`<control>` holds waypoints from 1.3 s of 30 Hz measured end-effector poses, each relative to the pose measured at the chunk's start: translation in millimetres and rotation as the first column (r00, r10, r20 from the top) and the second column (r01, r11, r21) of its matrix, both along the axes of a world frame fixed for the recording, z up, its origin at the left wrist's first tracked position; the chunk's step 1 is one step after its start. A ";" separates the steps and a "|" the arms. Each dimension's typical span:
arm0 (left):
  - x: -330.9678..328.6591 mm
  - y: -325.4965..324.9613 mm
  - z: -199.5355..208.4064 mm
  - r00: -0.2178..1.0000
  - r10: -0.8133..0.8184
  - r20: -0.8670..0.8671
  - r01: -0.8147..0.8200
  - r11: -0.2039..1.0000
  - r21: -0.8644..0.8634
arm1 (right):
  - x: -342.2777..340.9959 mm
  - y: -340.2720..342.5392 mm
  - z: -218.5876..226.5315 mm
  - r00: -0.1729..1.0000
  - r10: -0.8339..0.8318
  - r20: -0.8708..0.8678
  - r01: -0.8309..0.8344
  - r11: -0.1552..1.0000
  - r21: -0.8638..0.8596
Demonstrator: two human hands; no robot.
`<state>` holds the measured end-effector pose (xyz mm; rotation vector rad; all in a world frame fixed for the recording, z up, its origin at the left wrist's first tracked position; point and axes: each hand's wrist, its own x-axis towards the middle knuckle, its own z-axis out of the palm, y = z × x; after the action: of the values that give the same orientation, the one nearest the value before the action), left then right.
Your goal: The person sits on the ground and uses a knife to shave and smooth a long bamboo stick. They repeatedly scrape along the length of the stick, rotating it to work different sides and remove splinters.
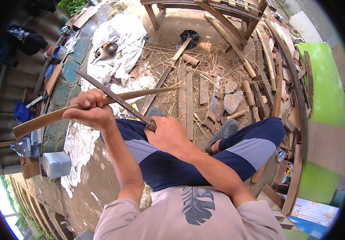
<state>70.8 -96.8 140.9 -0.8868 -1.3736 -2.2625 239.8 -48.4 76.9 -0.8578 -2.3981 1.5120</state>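
A long, split piece of bamboo (48,119) slants across in front of me, its wide end at the left and its narrow tip toward the middle. My left hand (90,107) is closed round it near its middle, thumb lying along it. In my right hand (170,134) is the handle of a long, narrow, dark-bladed knife (124,105). The blade points away to the far left and crosses the bamboo just right of my left fingers. Whether its edge bites into the bamboo I cannot tell. Both are held above my bent left leg.
A wooden bench (208,7) stands at the far side. Wood offcuts (274,76), bamboo poles, shavings and a flat stone (233,102) litter the ground. White cloth (118,30) at the far left carries an orange-and-black object (107,50). A clear plastic box (56,165) stands at my left.
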 end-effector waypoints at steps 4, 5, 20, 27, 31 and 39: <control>3.7 3.0 2.0 0.999 0.009 0.033 -0.009 1.000 -0.001 | 4.7 18.9 -68.7 0.986 -0.081 0.149 0.094 0.992 -0.082; 4.0 3.1 2.3 0.999 0.011 0.048 -0.011 1.000 0.005 | 11.7 28.0 -82.7 0.969 -0.104 0.226 0.132 0.985 -0.112; 6.4 7.0 3.4 1.000 0.007 0.030 -0.006 1.000 -0.010 | 11.4 23.5 -53.4 0.994 -0.046 0.103 0.055 0.994 -0.093; 11.2 -0.9 1.1 0.997 0.062 0.056 -0.061 0.998 -0.011 | 0.1 -3.5 -18.3 0.998 -0.055 -0.004 0.055 0.998 -0.014; 4.6 -13.3 -6.0 0.999 -0.043 0.026 0.042 0.999 0.017 | 10.1 29.0 -86.6 0.987 -0.054 0.153 0.065 0.996 -0.066; -10.6 -6.6 -3.0 0.993 0.068 0.094 -0.071 0.997 0.025 | 11.3 26.0 -52.5 0.989 -0.039 0.142 0.026 0.996 0.086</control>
<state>60.2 -103.4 137.9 -0.7208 -1.3866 -2.2902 251.1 -22.4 24.4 -1.0143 -2.5145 1.3707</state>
